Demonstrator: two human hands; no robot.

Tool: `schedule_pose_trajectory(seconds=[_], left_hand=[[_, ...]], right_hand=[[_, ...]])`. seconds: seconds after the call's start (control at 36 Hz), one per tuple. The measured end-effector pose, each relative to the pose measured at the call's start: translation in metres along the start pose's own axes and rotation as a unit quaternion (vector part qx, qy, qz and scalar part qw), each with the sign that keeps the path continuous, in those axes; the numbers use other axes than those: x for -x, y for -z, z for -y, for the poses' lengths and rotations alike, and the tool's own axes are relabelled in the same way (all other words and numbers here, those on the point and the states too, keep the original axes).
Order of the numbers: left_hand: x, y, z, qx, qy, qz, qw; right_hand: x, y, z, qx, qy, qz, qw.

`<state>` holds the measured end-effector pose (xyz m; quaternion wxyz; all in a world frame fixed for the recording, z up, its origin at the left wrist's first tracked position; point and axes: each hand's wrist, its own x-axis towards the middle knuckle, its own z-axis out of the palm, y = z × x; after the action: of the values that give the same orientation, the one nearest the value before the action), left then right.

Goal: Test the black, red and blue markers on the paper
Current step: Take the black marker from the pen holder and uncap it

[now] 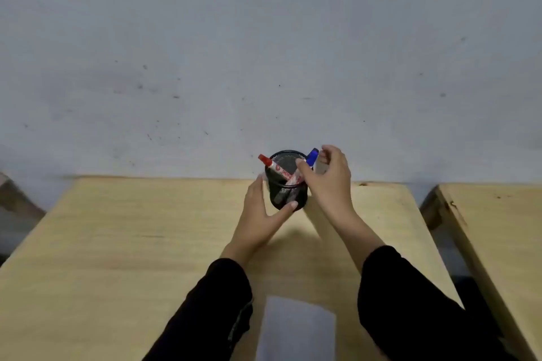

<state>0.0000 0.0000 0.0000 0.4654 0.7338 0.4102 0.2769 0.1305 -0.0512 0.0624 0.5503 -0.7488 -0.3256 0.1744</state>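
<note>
The black mesh holder (287, 184) stood at the far edge of the wooden surface (117, 243), close to the grey wall (264, 38), and everything else is placed from it here. The left hand (261, 214) cupped the holder's left side, its grip open, with the thumb lying across the near wall and no marker in it. The right hand (328, 182) reached over the holder's right rim, its fingers curled around a pale barrel beside the blue marker (312, 156); whether that grip had closed on the blue marker itself or on a separate marker could not be told. The red marker (277, 169) leaned out over the holder's left rim, cap up. The black marker could not be picked out with certainty; dark shapes showed through the mesh. The paper (296, 328) lay well nearer the person than the holder, between the two black sleeves.

The main risk seemed to be tipping. The holder looked light, and an angled pull on a marker could drag it over if the left hand loosened. The leaning red marker might catch the right hand and spill out. A holder nudged backwards could strike the wall or slip off the far edge.
</note>
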Motion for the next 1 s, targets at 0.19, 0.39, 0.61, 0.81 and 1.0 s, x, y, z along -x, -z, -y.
schedule_pose_trajectory(seconds=[0.19,0.39,0.61,0.81,1.0], left_hand=[[-0.015,-0.016,0.007,0.106,-0.066,-0.005,0.992],[-0.022,-0.019,0.014,0.117,-0.113,-0.031,0.986],[-0.021,-0.017,0.021,0.105,-0.121,-0.019,0.987],[-0.019,-0.013,0.022,0.099,-0.131,-0.005,0.986],[-0.023,-0.016,0.025,0.035,-0.116,-0.029,0.992]], right_hand=[[-0.01,-0.021,-0.017,0.001,0.032,-0.039,0.999],[-0.008,-0.024,-0.019,0.003,0.089,-0.08,0.993],[0.001,-0.018,-0.006,0.017,0.117,-0.081,0.99],[0.008,-0.014,0.013,-0.038,0.118,-0.097,0.987],[0.021,-0.002,0.039,-0.105,0.163,-0.104,0.975]])
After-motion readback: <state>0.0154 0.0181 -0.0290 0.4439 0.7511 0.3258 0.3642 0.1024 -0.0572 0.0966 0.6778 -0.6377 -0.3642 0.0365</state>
